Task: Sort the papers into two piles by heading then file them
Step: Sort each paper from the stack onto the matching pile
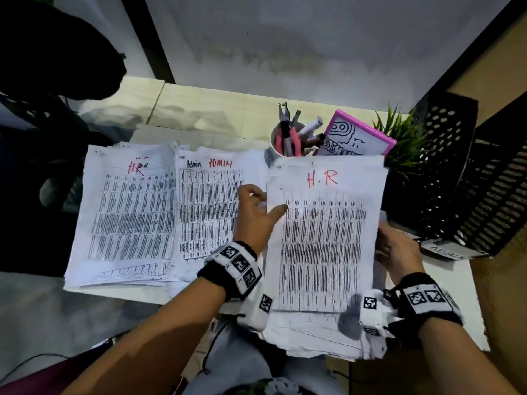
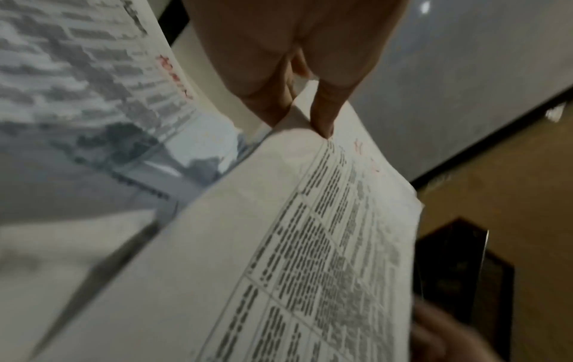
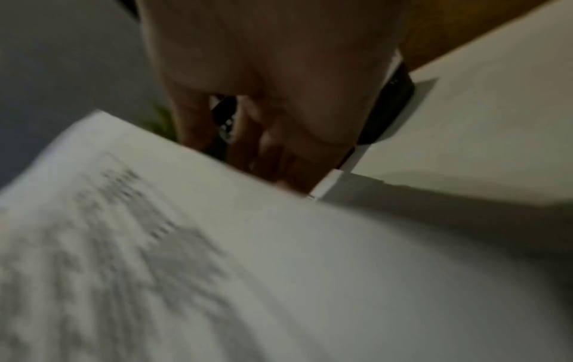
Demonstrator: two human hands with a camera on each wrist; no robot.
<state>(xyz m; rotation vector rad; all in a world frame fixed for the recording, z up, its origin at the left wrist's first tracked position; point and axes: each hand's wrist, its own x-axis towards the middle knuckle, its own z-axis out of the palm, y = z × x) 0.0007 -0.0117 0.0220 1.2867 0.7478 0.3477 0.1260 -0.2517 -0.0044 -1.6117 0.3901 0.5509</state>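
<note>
A printed sheet headed "H.R" [image 1: 325, 223] in red is lifted above an unsorted stack [image 1: 319, 332] at the table's front right. My left hand [image 1: 261, 212] pinches the sheet's left edge, thumb on top; the left wrist view shows the thumb and finger on the paper [image 2: 310, 220]. My right hand [image 1: 395, 249] grips the sheet's right edge; the right wrist view is blurred, with paper [image 3: 217, 257] below the fingers. On the left lies a pile headed "HR" [image 1: 131, 212]. Beside it lies a pile headed "ADMIN" [image 1: 208, 209].
A white cup of pens and pliers [image 1: 293, 138], a pink-framed drawing [image 1: 356, 135] and a small green plant [image 1: 405, 141] stand behind the papers. A black perforated file rack [image 1: 467, 178] with an "ADMIN" label [image 1: 446, 250] sits at the right. A dark chair [image 1: 42, 52] stands at the left.
</note>
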